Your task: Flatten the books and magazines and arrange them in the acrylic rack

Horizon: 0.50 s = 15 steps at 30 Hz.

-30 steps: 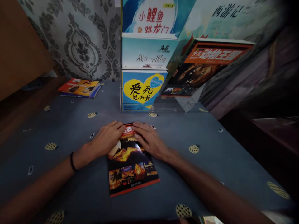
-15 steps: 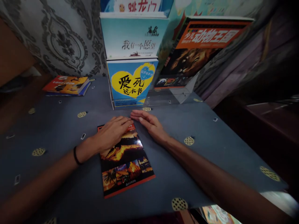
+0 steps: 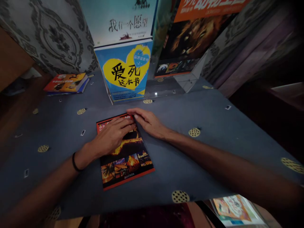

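A dark book with orange bands and small photos (image 3: 128, 163) lies flat on the grey tablecloth. Across its upper part rests my left hand (image 3: 114, 134), fingers stretched out and lying flat, covering part of the cover. A black band circles that wrist. My right hand (image 3: 149, 123) is at the book's top right corner, with its fingers extended along the edge and close to the left fingertips. Neither hand is wrapped round anything. Just beyond them stands a blue book with a yellow heart (image 3: 125, 71), upright in a clear display stand (image 3: 187, 84).
Above the blue book stands a pale teal book (image 3: 118, 22). A lion-cover book (image 3: 192, 41) leans in the stand at right. Two stacked books (image 3: 66, 83) lie at back left. The patterned tablecloth (image 3: 201, 164) ends near me; picture items (image 3: 235, 209) lie below its edge.
The view has tilted down and closer. My left hand has slid slightly down the book, uncovering more of its top edge. My right hand now sits nearer the book's top right corner.
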Tool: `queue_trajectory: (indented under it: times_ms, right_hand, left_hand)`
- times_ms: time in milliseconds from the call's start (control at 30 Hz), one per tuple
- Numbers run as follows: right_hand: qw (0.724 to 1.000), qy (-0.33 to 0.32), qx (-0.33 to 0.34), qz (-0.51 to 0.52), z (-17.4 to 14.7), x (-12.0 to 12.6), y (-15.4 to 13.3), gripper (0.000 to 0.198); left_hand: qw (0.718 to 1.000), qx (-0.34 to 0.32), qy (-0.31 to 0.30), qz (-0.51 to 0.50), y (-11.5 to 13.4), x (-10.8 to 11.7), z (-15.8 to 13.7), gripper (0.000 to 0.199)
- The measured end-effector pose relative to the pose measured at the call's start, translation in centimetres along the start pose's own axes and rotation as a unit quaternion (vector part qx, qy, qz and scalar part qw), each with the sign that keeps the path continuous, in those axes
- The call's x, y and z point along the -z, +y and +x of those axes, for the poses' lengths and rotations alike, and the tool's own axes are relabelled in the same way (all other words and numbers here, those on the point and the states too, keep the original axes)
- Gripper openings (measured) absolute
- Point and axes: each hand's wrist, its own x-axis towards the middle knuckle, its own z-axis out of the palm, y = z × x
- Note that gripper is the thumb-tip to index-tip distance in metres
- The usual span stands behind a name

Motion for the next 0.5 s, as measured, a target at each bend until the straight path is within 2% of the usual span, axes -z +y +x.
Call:
queue_trajectory:
  times_ms: [367,500]
  right_hand:
    - [0.994,0.032,-0.013,0.103,-0.9,0.0,-0.5,0.031]
    - [0.991,0.029,-0.021,0.132,-0.9,0.0,-0.6,0.032]
  left_hand:
    - [0.997,-0.072,0.023,-0.034,1.5,0.4,0.1,0.038]
    - [0.995,-0.086,0.002,-0.039,2.1,0.2,0.1,0.038]
